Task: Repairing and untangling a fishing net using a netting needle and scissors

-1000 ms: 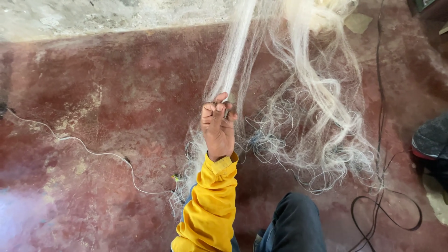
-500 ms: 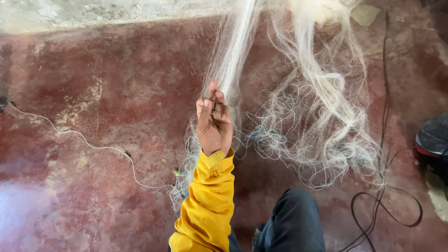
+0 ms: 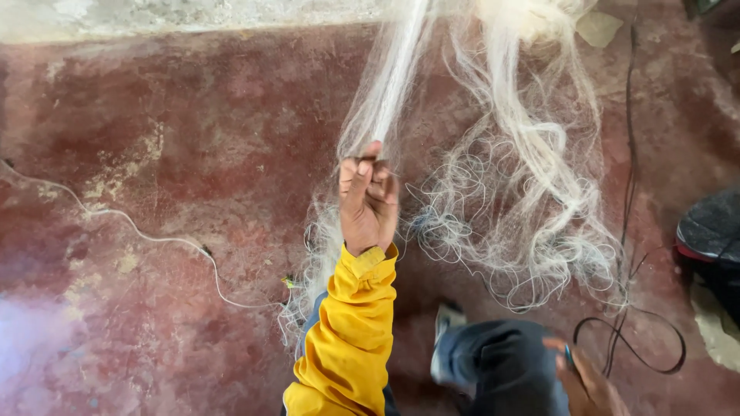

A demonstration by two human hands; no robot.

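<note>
The red floor (image 3: 154, 154) fills nearly the whole view, worn in pale patches, with a light concrete strip along its far edge. On it, right of the raised hand, the loose part of a white fishing net (image 3: 532, 208) lies heaped in looping tangles, while a gathered rope of the same net runs from the top of the view straight down into the left hand (image 3: 368, 202). That hand, in a yellow sleeve (image 3: 347, 331), has its grip clamped on the bunched strands, thumb pressed over them, and more mesh trails below it toward the person's knee (image 3: 501, 370). The net looks very light, soft and limp, likely slippery and quick to snag on itself, so the tight bunch seems the safest place to hold. The right hand (image 3: 590, 385) sits low at the bottom edge right of the knee, and whether its grip is closed I cannot tell. A black cable (image 3: 628, 231) crosses the heap's right side, and a thin white cord (image 3: 154, 239) snakes left of the hand; the floor there offers the widest room.
</note>
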